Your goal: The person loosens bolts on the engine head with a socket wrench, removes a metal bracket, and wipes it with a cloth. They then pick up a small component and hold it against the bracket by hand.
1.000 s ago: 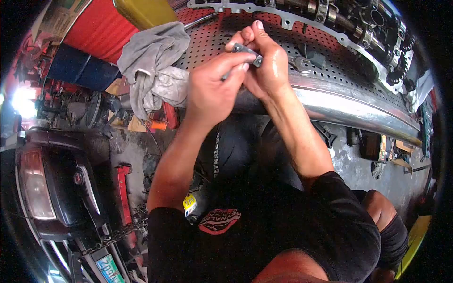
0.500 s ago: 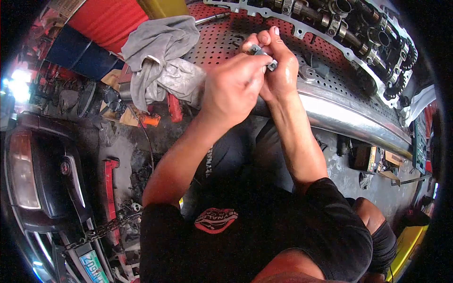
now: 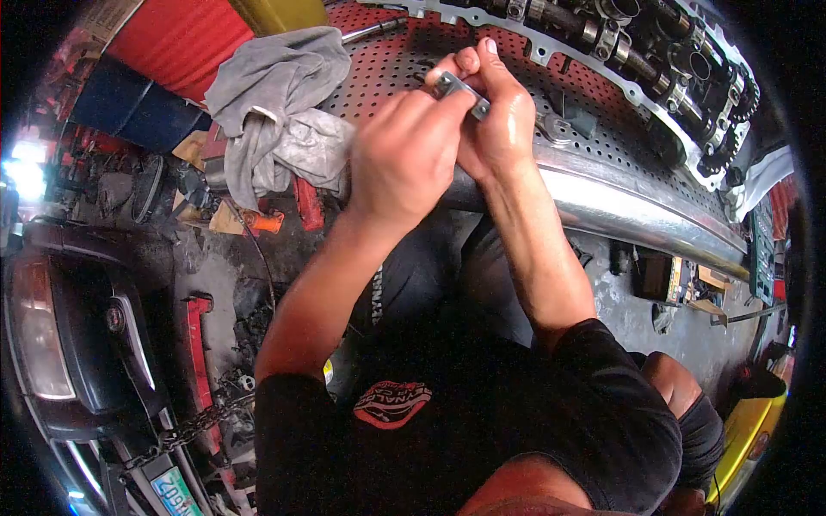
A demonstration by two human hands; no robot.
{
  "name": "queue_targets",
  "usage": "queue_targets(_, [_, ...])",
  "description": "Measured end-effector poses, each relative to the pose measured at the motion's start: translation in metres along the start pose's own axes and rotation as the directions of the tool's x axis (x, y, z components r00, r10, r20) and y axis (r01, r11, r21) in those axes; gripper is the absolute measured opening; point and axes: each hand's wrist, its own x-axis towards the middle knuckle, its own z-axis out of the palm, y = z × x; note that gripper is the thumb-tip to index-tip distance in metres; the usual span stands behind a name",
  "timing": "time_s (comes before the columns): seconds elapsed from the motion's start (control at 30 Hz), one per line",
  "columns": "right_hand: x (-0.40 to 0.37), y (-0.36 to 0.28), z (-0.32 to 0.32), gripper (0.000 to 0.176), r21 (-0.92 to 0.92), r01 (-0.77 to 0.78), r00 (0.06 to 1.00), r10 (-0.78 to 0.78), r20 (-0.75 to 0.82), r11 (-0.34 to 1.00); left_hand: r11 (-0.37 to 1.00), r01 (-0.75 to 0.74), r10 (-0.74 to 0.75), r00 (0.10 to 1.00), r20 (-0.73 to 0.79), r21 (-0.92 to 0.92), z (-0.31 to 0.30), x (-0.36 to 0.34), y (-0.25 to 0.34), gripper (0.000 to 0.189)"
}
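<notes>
In the head view, my right hand (image 3: 502,116) is turned palm up, its fingers curled around a small grey metal camshaft cap (image 3: 453,85) with holes toward its ends. My left hand (image 3: 404,146), back upward and partly blurred, is closed with its fingertips pressed on the cap's middle. Those fingers cover part of the cap. Both hands are above the near edge of a perforated metal bench (image 3: 379,82). Beyond them lies a cylinder head (image 3: 541,53) with camshafts, bearing caps and sprockets. A flat metal piece (image 3: 555,129) rests right of my right hand.
A grey rag (image 3: 280,73) hangs at the bench's left, beside a red container (image 3: 194,43). A rounded metal rail (image 3: 637,202) runs along the front edge. A dark car front (image 3: 77,318) stands at left, near a chain (image 3: 185,430). Boxes (image 3: 667,279) sit below right.
Both hands and the cap have shifted slightly left and up in view. My left fingers have moved along the cap, baring more of its surface. The whole scene has shifted slightly left.
</notes>
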Motion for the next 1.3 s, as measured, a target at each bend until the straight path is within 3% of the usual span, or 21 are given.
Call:
queue_targets(0.03, [0.001,0.001,0.001,0.032,-0.034,0.0,0.999,-0.002,-0.041,0.999,0.909,-0.234,0.245,0.97,0.013,0.345,0.0,0.001,-0.004,0.028])
queue_targets(0.07, [0.001,0.003,0.002,0.033,-0.044,0.011,0.997,-0.014,-0.075,0.999,0.884,-0.267,0.287,0.958,0.004,0.384,0.001,0.0,-0.007,0.029])
queue_targets(0.17, [0.0,0.001,0.004,0.035,-0.042,0.011,0.995,-0.015,-0.095,0.999,0.969,-0.161,0.185,0.975,-0.12,0.186,0.016,-0.002,-0.005,0.028])
queue_targets(0.2, [-0.001,-0.001,0.007,0.036,-0.032,-0.006,0.992,0.001,-0.125,0.999,0.993,-0.001,-0.017,0.988,-0.154,-0.115,0.019,-0.002,-0.001,0.026])
queue_targets(0.3, [-0.001,0.0,0.002,0.032,0.073,-0.023,0.999,0.026,-0.044,0.997,0.885,0.157,-0.189,0.982,-0.03,-0.438,0.013,0.001,-0.008,0.02])
queue_targets(0.33, [0.002,0.002,0.002,0.033,0.089,-0.026,0.998,0.032,-0.063,0.996,0.99,-0.016,0.01,0.999,-0.045,-0.142,0.007,0.005,-0.012,0.025])
queue_targets(0.4, [0.001,0.005,0.004,0.033,0.045,0.0,0.997,0.004,-0.082,0.999,0.96,-0.183,0.19,0.982,-0.012,0.21,-0.001,0.005,-0.012,0.026])
queue_targets(0.43, [0.002,0.005,0.005,0.033,0.018,0.018,0.996,-0.016,-0.09,1.0,0.889,-0.265,0.277,0.96,0.022,0.373,-0.001,0.006,-0.01,0.027])
queue_targets(0.47, [0.002,0.004,0.005,0.034,0.011,0.004,0.996,-0.003,-0.087,1.0,0.88,-0.271,0.294,0.956,0.001,0.391,0.001,0.004,-0.009,0.027])
queue_targets(0.57, [0.002,0.0,0.007,0.034,0.023,-0.039,0.987,0.042,-0.154,0.999,0.943,-0.211,0.248,0.961,-0.119,0.257,0.02,0.005,-0.013,0.026])
queue_targets(0.63, [0.002,-0.001,0.004,0.036,0.03,-0.012,0.987,0.016,-0.159,0.999,0.973,0.075,-0.1,0.989,-0.108,-0.217,0.022,0.002,-0.003,0.024])
queue_targets(0.7, [0.002,0.002,0.006,0.037,0.047,-0.008,0.986,0.016,-0.165,0.999,0.773,0.322,-0.37,0.929,0.024,-0.547,0.017,0.003,0.006,0.023])
queue_targets(0.73, [0.003,0.002,0.008,0.037,0.056,-0.011,0.984,0.02,-0.175,0.998,0.959,0.128,-0.145,0.988,-0.049,-0.254,0.015,0.004,-0.003,0.023])
queue_targets(0.77, [0.004,0.002,0.009,0.037,0.064,-0.011,0.982,0.022,-0.187,0.998,1.0,0.022,-0.023,0.999,-0.045,-0.021,0.009,0.005,-0.005,0.024])
queue_targets(0.83, [0.003,0.008,0.009,0.037,0.03,0.017,0.982,-0.011,-0.188,0.999,0.884,-0.2,0.201,0.979,0.043,0.422,0.003,0.006,-0.004,0.025])
queue_targets(0.87, [0.003,0.008,0.009,0.037,0.002,0.03,0.981,-0.029,-0.191,1.0,0.864,-0.235,0.264,0.965,-0.003,0.445,0.006,0.006,-0.007,0.024])
queue_targets(0.97, [0.004,0.001,0.009,0.036,-0.011,-0.012,0.972,0.009,-0.233,1.0,0.994,-0.105,0.11,0.979,-0.169,0.039,0.028,0.005,-0.012,0.024])
queue_targets(1.03, [0.004,0.001,0.012,0.036,0.0,-0.016,0.973,0.016,-0.23,1.0,0.978,-0.163,0.181,0.973,-0.144,0.13,0.023,0.008,-0.016,0.027])
queue_targets(1.1, [0.003,0.006,0.007,0.036,-0.012,-0.002,0.978,-0.001,-0.207,1.0,0.855,-0.266,0.316,0.948,-0.04,0.445,0.008,0.011,-0.015,0.031])
queue_targets(1.13, [0.005,0.008,0.002,0.036,0.006,0.014,0.982,-0.013,-0.186,1.0,0.805,-0.272,0.39,0.912,-0.125,0.527,0.007,0.01,-0.023,0.03])
queue_targets(1.3, [0.01,0.008,0.001,0.033,0.064,0.015,0.989,-0.005,-0.147,0.998,0.913,-0.201,0.287,0.935,-0.208,0.356,-0.005,-0.004,-0.011,0.038])
